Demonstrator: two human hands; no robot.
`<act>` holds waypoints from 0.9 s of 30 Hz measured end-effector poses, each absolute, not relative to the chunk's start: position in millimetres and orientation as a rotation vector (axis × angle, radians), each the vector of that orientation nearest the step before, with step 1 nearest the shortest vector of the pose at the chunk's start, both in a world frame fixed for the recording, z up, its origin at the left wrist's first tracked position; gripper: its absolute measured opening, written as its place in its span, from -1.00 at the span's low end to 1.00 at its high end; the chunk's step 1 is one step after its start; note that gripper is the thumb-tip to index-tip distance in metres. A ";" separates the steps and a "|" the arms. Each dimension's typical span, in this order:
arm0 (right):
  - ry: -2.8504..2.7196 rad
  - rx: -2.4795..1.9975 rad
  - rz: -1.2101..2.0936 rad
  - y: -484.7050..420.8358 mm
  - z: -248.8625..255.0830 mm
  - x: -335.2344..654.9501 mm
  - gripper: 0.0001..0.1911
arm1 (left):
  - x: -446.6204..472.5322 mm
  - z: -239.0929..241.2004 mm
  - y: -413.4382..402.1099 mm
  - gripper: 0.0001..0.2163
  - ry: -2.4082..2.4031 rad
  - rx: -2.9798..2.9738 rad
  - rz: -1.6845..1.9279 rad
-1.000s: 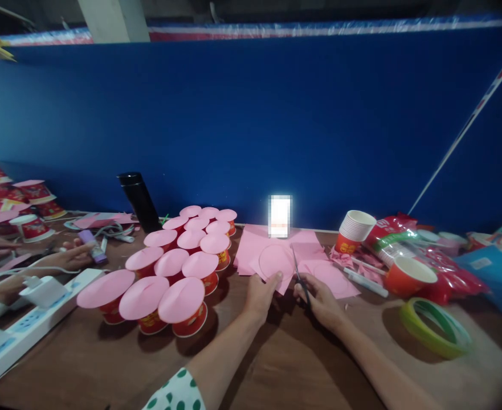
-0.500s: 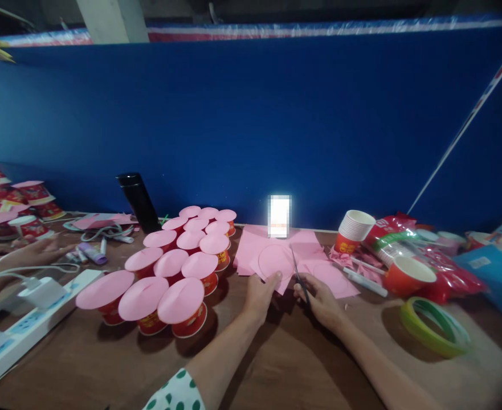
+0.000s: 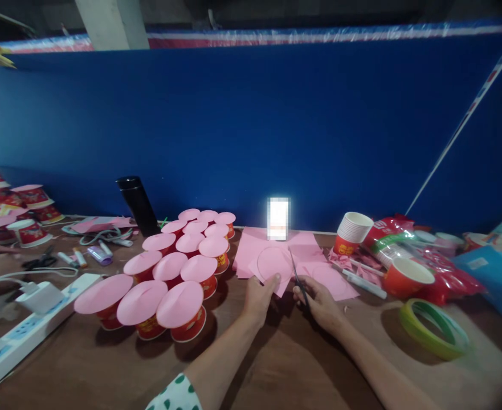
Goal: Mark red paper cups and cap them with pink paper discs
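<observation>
My left hand [image 3: 260,299] pinches the lower edge of a pink paper sheet [image 3: 274,263] that bears a drawn circle. In my right hand [image 3: 318,300] is a pair of scissors [image 3: 297,278], its blades pointing up along the sheet's right side. Whether the blades touch the paper I cannot tell. Behind the held sheet lies a stack of pink paper [image 3: 244,250]. Another pink sheet with a drawn circle [image 3: 330,280] rests right of the scissors.
Several upturned red cups topped with pink discs [image 3: 180,303] stand to the left, near a black flask [image 3: 138,206] and a white power strip [image 3: 32,324]. At right are stacked paper cups [image 3: 354,229], a marker [image 3: 364,283], a single cup [image 3: 408,277] and green tape rolls [image 3: 432,329]. A lit phone [image 3: 278,219] stands behind.
At the far left, another person's hand has drawn back toward the edge, uncovering black scissors and markers. My hands, the sheet and my scissors are nearly unchanged; the view has tilted slightly.
</observation>
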State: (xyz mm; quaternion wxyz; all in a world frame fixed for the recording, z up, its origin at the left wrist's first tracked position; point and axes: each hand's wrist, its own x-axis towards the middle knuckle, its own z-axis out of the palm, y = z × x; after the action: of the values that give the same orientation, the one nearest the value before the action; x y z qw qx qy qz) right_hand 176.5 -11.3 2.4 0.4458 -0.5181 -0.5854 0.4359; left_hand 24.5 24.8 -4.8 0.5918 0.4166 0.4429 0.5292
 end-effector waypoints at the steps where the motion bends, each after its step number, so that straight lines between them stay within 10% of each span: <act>1: -1.449 -1.282 1.085 -11.5 2.4 176.4 -0.55 | 24.6 -4.9 25.1 -0.65 1.030 0.966 1.235; 27: -1.491 -1.234 1.036 -11.4 2.8 174.6 -0.63 | 24.3 -8.3 26.4 -0.62 1.027 1.015 1.236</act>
State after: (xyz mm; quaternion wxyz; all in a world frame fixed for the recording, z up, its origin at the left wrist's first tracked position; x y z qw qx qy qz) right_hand 174.6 -11.4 2.8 0.4558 -0.5002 -0.6046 0.4201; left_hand 24.3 26.4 -8.3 0.5813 0.4347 0.4394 0.5292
